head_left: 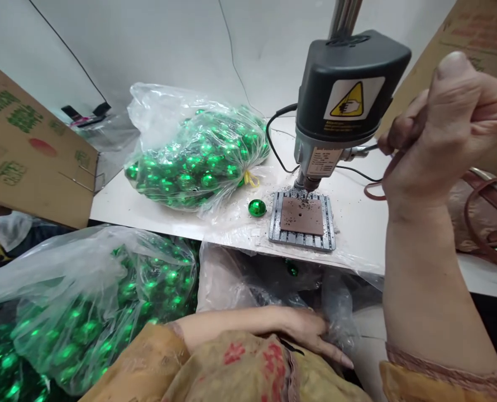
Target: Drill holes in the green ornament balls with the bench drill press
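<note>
A small bench drill press (pixel 349 89) with a dark grey motor housing stands on the white table. My right hand (pixel 445 123) is closed around the end of its feed lever (pixel 366 149), at the right of the housing. Below the drill bit, a brown square board (pixel 302 216) with a small hole and dark shavings lies on the slotted metal base (pixel 329 240). One shiny green faceted ball (pixel 257 208) rests beside the base. My left hand (pixel 311 329) lies low across my lap, fingers stretched out, near clear plastic (pixel 343 307). I see nothing held in it.
A tied clear bag (pixel 198 156) of green balls lies on the table (pixel 118 206); another big bag (pixel 106 301) stands below at the left. Cardboard boxes (pixel 34 134) flank both sides. A brown strap (pixel 472 223) hangs at the right. A green ball (pixel 292 268) sits under the table edge.
</note>
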Available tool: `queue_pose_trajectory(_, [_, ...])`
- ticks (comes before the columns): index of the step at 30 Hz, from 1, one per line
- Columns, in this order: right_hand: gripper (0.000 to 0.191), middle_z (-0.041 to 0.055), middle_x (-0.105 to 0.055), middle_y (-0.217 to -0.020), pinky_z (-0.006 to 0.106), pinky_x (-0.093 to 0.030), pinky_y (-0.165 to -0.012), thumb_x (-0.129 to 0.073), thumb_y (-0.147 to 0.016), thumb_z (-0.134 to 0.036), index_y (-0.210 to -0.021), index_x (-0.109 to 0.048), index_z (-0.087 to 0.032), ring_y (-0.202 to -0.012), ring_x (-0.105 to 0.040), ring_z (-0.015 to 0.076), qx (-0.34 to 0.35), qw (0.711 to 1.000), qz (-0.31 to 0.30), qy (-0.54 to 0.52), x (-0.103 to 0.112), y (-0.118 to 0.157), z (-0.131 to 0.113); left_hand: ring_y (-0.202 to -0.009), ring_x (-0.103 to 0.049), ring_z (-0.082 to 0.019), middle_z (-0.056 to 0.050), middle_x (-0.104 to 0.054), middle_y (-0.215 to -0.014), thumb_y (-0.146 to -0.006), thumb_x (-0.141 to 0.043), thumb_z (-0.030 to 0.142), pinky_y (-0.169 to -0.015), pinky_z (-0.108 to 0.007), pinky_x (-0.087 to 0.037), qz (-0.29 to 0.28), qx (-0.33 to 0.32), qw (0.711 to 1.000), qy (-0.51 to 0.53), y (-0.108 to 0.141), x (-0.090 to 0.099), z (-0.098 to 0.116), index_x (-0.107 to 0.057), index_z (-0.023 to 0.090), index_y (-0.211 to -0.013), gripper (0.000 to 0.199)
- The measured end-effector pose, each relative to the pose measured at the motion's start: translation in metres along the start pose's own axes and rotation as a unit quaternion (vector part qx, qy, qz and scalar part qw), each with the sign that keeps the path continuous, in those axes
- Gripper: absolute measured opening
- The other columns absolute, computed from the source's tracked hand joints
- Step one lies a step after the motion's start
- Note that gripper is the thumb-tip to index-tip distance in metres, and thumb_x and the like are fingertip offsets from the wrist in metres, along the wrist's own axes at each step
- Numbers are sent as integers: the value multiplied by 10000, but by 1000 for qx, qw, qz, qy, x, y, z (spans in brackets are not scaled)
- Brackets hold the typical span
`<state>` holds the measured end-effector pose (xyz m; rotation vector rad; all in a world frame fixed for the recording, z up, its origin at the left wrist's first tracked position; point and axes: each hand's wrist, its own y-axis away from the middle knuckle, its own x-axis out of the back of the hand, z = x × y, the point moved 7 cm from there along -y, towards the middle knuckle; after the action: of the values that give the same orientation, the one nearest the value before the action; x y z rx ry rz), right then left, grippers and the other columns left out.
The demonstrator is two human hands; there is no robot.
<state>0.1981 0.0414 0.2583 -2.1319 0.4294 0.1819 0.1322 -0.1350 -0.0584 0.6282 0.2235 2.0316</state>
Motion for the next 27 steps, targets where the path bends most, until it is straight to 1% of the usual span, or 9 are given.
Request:
queue_pose_trajectory(2, [505,-63,-336,-425,296,-238,-476,-527,-901,-336,-473,-301,-194,-399,-344,16,-8,1000,5,2,1,1,1,-714,-663,-302,-108,-650,-685,-779,-661,654,-734,-415,-499,154,-10,986,-66,20,40,13,-604,213,-511,519])
queue_pose_trajectory(4, [511,-62,-344,-413,295,-234,-459,-547,-892,-343,-462,-315,-195,-387,-346,21,-6,1000,16,-5,2,1,1,-676,-639,-251,-75,-625,-653,-875,-591,583,-758,-370,-478,328,-26,942,-73,50,92,27,-657,220,-615,452])
queue_pose_trajectory(6, [507,-62,-352,-403,290,-232,-446,-563,-887,-336,-458,-335,-191,-378,-343,21,-4,1000,20,-6,2,1,1,-678,-610,-220,-58,-638,-700,-951,-519,480,-770,-343,-463,469,-24,880,-72,81,144,30,-707,228,-801,349])
queue_pose_trajectory(9, [508,-63,-357,-411,271,-235,-450,-543,-899,-364,-460,-374,-173,-388,-356,8,-4,1000,8,2,1,1,1,-918,-617,-252,-120,-674,-1034,-975,-486,303,-883,-372,-452,644,17,752,-135,119,212,15,-668,203,-1124,256])
queue_pose_trajectory(11, [514,-64,-350,-415,258,-229,-445,-525,-909,-380,-463,-384,-165,-389,-360,-2,0,1000,1,1,1,1,0,-1111,-568,-299,-148,-634,-1163,-933,-569,257,-1005,-440,-415,653,65,732,-183,121,241,-8,-615,193,-1255,331])
queue_pose_trajectory(16, [503,-64,-365,-409,255,-220,-415,-539,-909,-381,-476,-407,-160,-373,-351,2,11,1000,-3,-9,1,-1,1,-1064,-592,-249,-93,-625,-1109,-846,-703,254,-988,-405,-454,575,-11,812,-98,98,263,-41,-636,221,-1220,381])
queue_pose_trajectory(19, [487,-67,-362,-411,259,-223,-407,-561,-901,-362,-490,-387,-168,-371,-339,8,9,1000,-1,-15,1,-1,2,-931,-622,-191,-56,-625,-1077,-818,-748,410,-843,-335,-508,600,-111,783,120,101,262,-37,-606,246,-1223,459])
queue_pose_trajectory(22, [478,-70,-355,-416,253,-221,-403,-559,-903,-345,-502,-361,-176,-368,-324,4,3,1000,2,-24,1,-1,3,-830,-638,-157,-39,-652,-1030,-805,-727,565,-721,-288,-522,530,-172,745,367,89,252,-30,-595,255,-1225,538])
queue_pose_trajectory(27, [473,-69,-361,-408,253,-224,-395,-566,-895,-324,-487,-381,-174,-360,-327,6,0,999,5,-31,1,-2,3,-859,-679,-162,-51,-705,-1029,-781,-785,502,-707,-262,-531,437,-176,696,542,65,239,-24,-637,237,-1177,499])
